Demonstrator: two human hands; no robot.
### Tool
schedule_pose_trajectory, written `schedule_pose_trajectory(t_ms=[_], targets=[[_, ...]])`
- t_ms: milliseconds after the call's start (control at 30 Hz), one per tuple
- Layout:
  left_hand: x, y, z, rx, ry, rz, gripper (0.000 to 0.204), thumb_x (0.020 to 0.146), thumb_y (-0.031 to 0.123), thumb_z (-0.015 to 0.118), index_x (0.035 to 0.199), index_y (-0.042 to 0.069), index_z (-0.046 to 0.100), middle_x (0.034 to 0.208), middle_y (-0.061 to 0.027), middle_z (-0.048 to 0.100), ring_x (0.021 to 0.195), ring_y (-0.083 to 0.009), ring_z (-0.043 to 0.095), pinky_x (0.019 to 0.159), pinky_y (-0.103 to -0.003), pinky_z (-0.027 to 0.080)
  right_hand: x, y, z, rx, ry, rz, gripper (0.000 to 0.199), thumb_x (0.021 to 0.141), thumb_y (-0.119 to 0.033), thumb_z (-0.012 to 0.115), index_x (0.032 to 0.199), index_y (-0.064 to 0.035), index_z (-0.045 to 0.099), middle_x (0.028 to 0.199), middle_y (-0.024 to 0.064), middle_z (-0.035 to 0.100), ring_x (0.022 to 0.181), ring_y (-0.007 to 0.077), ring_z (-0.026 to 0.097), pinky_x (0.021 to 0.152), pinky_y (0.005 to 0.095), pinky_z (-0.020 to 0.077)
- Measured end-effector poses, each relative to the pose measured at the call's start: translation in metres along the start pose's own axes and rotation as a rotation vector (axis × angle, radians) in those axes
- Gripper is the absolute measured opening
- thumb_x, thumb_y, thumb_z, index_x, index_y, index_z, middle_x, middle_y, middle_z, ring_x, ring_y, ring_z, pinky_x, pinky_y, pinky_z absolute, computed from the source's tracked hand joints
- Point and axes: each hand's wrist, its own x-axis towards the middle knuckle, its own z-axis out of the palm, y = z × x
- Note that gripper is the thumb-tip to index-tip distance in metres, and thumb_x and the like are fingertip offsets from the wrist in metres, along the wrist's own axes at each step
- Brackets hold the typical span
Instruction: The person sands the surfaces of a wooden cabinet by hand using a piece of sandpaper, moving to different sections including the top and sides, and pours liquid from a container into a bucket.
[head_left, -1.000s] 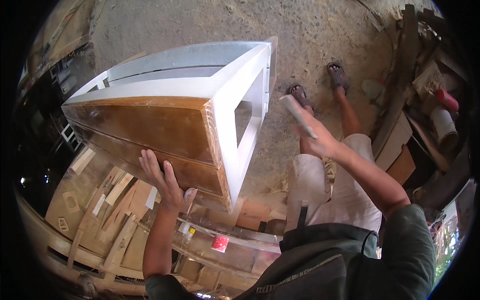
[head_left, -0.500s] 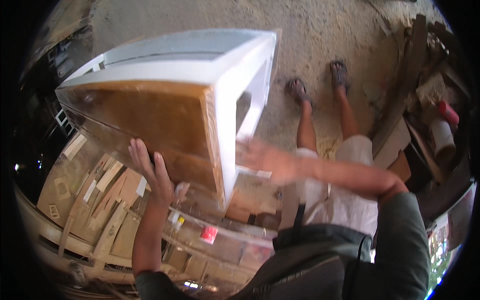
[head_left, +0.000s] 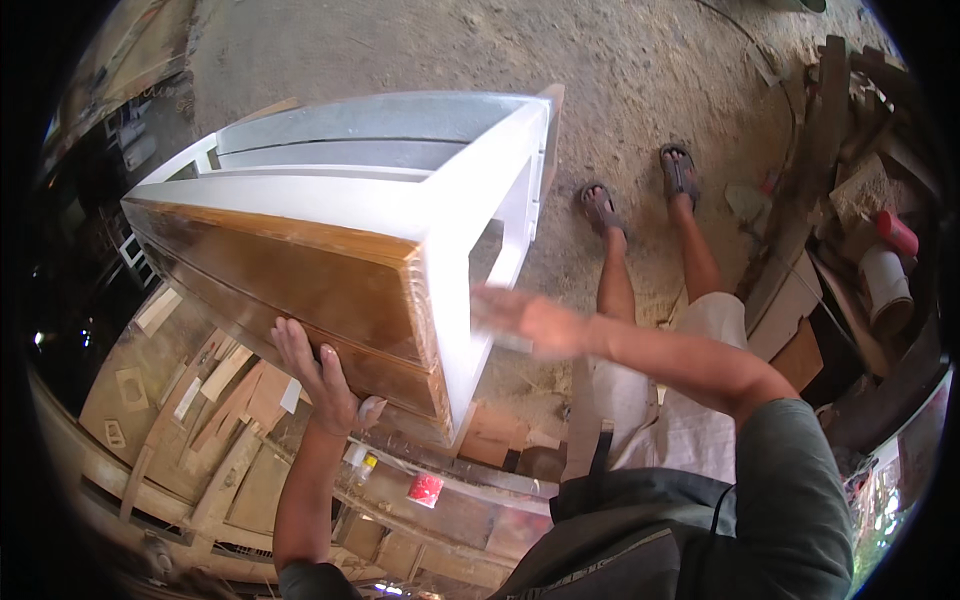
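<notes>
A small table or bench [head_left: 290, 265] with a brown varnished plank top and a white painted frame [head_left: 447, 300] stands tipped on its side, its top facing left and toward me. My left hand [head_left: 318, 375] rests on the lower part of the brown top. Its fingers are stretched out flat against the boards. Across the end, my right hand [head_left: 530, 318] is at the white frame, blurred by motion. A pale edge shows just under its fingers; whether it is something held or part of the frame I cannot tell.
Wood offcuts [head_left: 235, 400] lie on a worktop at lower left. A red-and-white container [head_left: 425, 488] and a small yellow-capped bottle [head_left: 365, 466] sit below the furniture. Timber scraps [head_left: 800, 190] and a white can [head_left: 885, 285] are piled at right. My sandalled feet [head_left: 680, 175] stand on the dusty floor.
The furniture appears slightly lower in view, showing more of its grey inner side. My left hand stays on the brown top; the right hand remains blurred beside the white frame, slightly lower in view.
</notes>
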Motion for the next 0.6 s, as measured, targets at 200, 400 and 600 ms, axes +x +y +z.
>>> schedule_pose_trajectory(t_ms=[200, 400, 600], targets=[[0.007, -0.002, -0.003, 0.004, -0.005, 0.006, 0.086, 0.1, 0.065, 0.029, 0.161, 0.007, 0.009, 0.162, -0.0337, 0.006, 0.147, -0.0559, 0.01, 0.112, -0.073, 0.012, -0.003, 0.026, -0.007, 0.084, 0.036, 0.05, 0.08, 0.089, -0.009, 0.056, 0.16, -0.0165, 0.021, 0.162, 0.0189, 0.026, 0.149, 0.0328, 0.03, 0.123, 0.0434, 0.028], [0.006, -0.006, 0.0, -0.008, 0.017, 0.003, 0.085, 0.1, 0.064, 0.028, 0.161, 0.008, 0.01, 0.161, -0.034, 0.006, 0.148, -0.0551, 0.01, 0.113, -0.073, 0.013, 0.0, 0.004, -0.009, 0.011, 0.121, -0.036, 0.079, 0.089, -0.01, 0.056, 0.16, -0.0195, 0.022, 0.161, 0.0169, 0.03, 0.147, 0.0312, 0.034, 0.123, 0.057, 0.0206], [0.003, -0.002, -0.008, -0.012, -0.012, 0.003, 0.086, 0.1, 0.065, 0.028, 0.162, 0.008, 0.007, 0.163, -0.0324, 0.0, 0.148, -0.0546, 0.005, 0.114, -0.072, 0.008, 0.0, -0.024, -0.012, -0.022, -0.013, 0.087, 0.087, 0.083, -0.01, 0.065, 0.159, -0.0229, 0.027, 0.163, 0.0145, 0.029, 0.152, 0.0307, 0.025, 0.124, 0.0576, 0.0154]])
